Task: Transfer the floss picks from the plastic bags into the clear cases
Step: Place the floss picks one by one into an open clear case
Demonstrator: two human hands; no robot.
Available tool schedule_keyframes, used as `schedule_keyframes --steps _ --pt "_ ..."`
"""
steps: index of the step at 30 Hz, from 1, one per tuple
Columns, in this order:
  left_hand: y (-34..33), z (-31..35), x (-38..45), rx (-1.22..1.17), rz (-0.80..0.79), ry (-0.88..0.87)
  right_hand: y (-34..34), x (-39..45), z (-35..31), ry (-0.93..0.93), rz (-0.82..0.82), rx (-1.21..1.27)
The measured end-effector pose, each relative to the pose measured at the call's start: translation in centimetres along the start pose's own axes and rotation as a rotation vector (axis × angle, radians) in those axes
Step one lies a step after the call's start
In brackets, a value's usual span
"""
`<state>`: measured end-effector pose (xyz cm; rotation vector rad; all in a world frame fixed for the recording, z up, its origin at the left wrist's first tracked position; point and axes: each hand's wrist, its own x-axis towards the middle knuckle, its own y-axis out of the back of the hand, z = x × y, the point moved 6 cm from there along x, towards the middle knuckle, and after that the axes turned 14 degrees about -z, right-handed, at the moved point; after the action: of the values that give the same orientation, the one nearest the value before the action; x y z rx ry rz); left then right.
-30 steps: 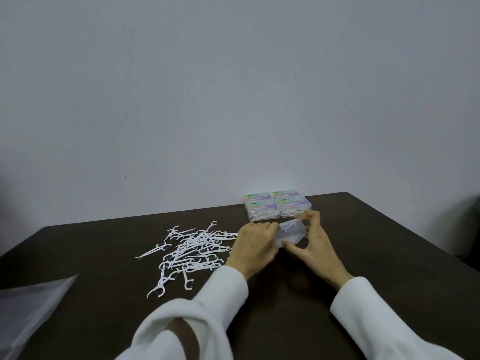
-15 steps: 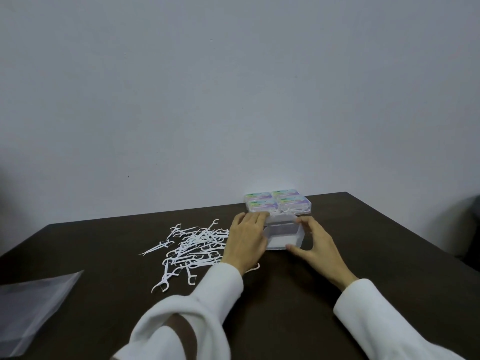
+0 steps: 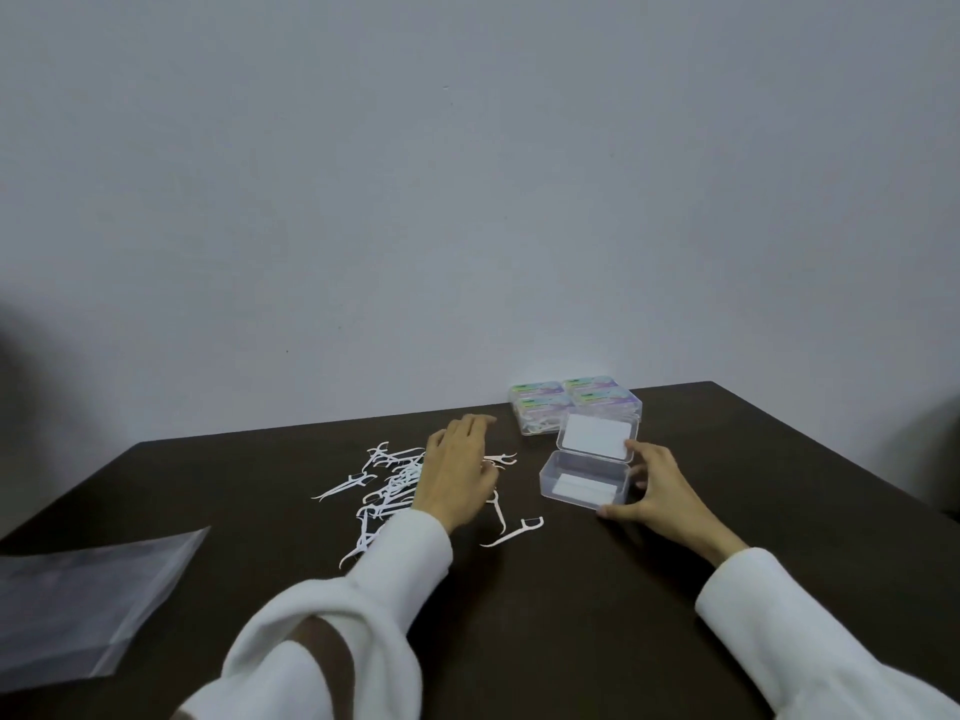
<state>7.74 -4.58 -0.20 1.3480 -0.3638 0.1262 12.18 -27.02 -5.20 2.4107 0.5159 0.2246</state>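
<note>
A dark table (image 3: 519, 641) runs back to a plain wall (image 3: 467, 174); its far edge meets the wall and its right edge slants toward the near right. At the near left edge lies a flattened clear plastic bag (image 3: 88, 600), apparently empty, though its sheen makes that hard to judge. A loose heap of white floss picks (image 3: 387, 483) is spread on the table left of centre, with a stray floss pick (image 3: 514, 532) lying apart on bare tabletop nearer the viewer. Against the wall stand four closed cases (image 3: 574, 405) with coloured labels, packed together in a block, floss picks visible through one side. Just in front of them sits an open clear case (image 3: 584, 478), its lid tipped up and back; only a pale reflection shows in its base. The right hand (image 3: 657, 488) holds this case at its right side, thumb at the near corner and fingers at the lid. The left hand (image 3: 457, 472) rests, fingers relaxed, over the heap's right side.
</note>
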Motion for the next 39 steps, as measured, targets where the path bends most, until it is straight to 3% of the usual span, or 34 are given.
schedule_keyframes --steps 4,8,16,22,34,39 --pt "0.2 -2.1 -0.8 -0.027 -0.070 0.030 0.2 -0.6 -1.0 0.036 0.119 -0.159" --pt "0.8 -4.0 -1.9 -0.065 -0.147 0.043 -0.1 -1.5 -3.7 0.210 0.280 -0.280" --pt "2.4 -8.4 -4.6 -0.081 -0.428 0.099 -5.9 -1.1 -7.5 0.425 -0.080 -0.452" --pt "2.6 -10.8 -7.0 -0.136 -0.588 0.140 -8.6 0.1 -8.7 0.417 -0.186 -0.579" --pt "1.5 -11.3 -6.9 -0.390 -0.466 0.145 -11.4 2.1 -11.3 0.495 -0.205 -0.596" --pt "1.4 -11.1 -6.5 -0.464 -0.362 0.119 -12.5 4.0 -11.2 0.406 -0.273 -0.523"
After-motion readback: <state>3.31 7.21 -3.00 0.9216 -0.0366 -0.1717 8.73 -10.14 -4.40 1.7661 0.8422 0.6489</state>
